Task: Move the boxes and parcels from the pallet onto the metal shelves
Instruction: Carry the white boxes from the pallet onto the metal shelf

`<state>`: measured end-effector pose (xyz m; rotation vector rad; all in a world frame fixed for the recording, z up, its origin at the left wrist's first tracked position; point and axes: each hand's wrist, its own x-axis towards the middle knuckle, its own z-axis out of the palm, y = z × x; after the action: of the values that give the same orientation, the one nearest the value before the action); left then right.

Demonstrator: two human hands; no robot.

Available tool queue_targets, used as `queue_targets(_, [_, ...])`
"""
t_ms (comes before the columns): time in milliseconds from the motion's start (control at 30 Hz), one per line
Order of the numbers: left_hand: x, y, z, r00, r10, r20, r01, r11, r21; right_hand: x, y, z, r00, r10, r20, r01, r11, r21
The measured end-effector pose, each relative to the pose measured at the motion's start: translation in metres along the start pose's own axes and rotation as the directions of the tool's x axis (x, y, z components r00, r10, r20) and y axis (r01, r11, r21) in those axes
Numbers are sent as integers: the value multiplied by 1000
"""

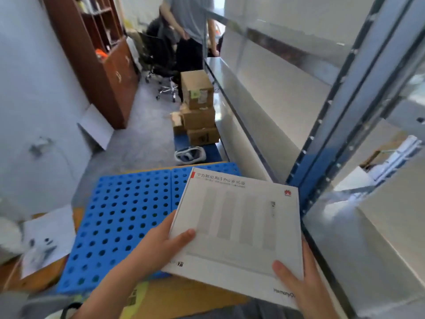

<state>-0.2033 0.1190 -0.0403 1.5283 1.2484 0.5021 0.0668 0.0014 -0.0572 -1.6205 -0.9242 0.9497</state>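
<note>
A flat white product box (239, 226) with a red logo is held in front of me, tilted, above the blue perforated pallet (119, 222). My left hand (161, 247) grips its left edge with the thumb on top. At the near right corner my right hand (299, 284) holds it, thumb on the lid. The metal shelves (322, 139) with a blue upright stand just to the right of the box. A stack of brown cardboard boxes (199, 109) sits farther along on another blue pallet.
Another person (190, 31) stands at the far end near a black office chair (158, 58). A brown wooden cabinet (96, 54) lines the left wall. White parcels (34, 240) lie at the left, a cardboard box (165, 298) below the white one, white shoes (189, 154) on the floor.
</note>
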Motion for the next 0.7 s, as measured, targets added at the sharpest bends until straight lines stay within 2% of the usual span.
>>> queue_targets(133, [-5, -39, -74, 981, -28, -192, 29, 1000, 2, 39, -21, 85, 980, 41, 194, -47, 999, 24])
queue_targets(267, [6, -79, -155, 935, -90, -343, 92, 996, -12, 75, -44, 178, 945, 16, 328, -21, 1000, 11])
queue_targets(400, [33, -115, -228, 912, -147, -384, 147, 989, -29, 111, -55, 264, 903, 37, 427, -39, 999, -4])
queue_targets(500, [56, -136, -266, 916, -174, -360, 163, 985, -60, 139, -58, 315, 891, 85, 447, -84, 996, -21])
queue_targets(700, [99, -174, -300, 915, -234, -328, 231, 972, -51, 182, -45, 367, 850, 190, 491, -150, 981, -119])
